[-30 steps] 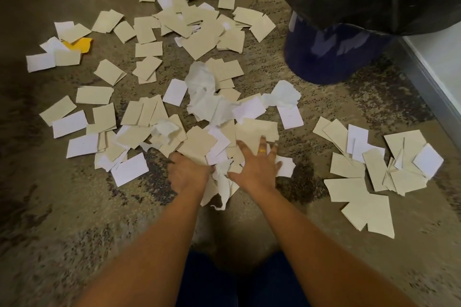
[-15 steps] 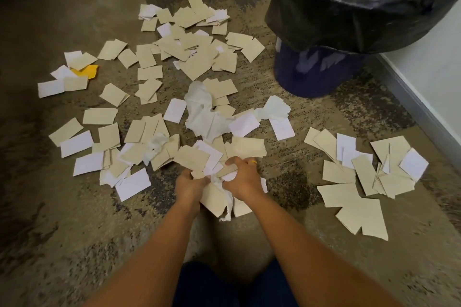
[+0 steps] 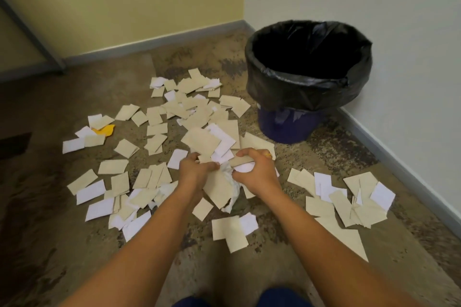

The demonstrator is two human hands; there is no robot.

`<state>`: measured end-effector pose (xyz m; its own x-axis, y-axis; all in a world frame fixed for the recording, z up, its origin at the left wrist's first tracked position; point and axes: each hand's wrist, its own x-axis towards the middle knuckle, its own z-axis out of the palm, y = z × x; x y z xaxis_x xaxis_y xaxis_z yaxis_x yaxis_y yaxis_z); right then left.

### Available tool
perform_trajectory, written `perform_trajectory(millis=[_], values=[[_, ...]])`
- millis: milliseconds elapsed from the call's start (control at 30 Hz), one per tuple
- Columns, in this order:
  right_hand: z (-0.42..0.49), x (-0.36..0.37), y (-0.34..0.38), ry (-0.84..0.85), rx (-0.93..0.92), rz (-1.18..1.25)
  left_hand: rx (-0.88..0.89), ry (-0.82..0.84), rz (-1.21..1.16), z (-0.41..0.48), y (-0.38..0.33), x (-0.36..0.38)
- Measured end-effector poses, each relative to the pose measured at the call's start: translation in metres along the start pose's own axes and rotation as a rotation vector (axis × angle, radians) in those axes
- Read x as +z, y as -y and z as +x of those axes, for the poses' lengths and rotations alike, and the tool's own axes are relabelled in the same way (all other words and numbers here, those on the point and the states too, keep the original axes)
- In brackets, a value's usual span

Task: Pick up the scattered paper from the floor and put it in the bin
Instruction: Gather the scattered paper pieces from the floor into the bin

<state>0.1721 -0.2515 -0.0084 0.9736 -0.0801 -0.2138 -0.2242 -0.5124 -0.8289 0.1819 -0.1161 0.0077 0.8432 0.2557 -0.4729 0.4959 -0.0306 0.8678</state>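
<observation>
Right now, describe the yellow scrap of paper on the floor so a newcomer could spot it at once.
Start at the round bin with the black plastic liner in the corner, then look left across the scattered beige and white paper pieces to the cluster at their far left edge. The yellow paper scrap lies there among white and beige pieces. It is the only yellow one.

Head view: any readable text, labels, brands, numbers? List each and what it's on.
None readable.
Paper: every face that shows looks blank.
Bin: pale patches on its blue base, too blurred to read.
Black liner: no print visible.
</observation>
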Motion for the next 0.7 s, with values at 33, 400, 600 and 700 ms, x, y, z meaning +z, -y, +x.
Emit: perform_trajectory(millis=[33, 400, 600, 700], values=[[0.000, -0.009, 0.008, -0.033, -0.028, 0.013, 0.026, 0.005, 0.006, -0.003, -0.013, 0.003], [0.052, -0.130, 0.074, -0.341, -0.266, -0.013, 0.333, 0.089, 0.025, -0.012, -0.156, 0.075], [0.102, -0.175, 0.079, -0.405, -0.192, -0.077, 0.266, 0.172, -0.015, 0.024, -0.194, 0.131], [0.123, -0.183, 0.072, -0.396, -0.093, -0.096, 0.179, 0.228, -0.083, 0.040, -0.196, 0.149]])
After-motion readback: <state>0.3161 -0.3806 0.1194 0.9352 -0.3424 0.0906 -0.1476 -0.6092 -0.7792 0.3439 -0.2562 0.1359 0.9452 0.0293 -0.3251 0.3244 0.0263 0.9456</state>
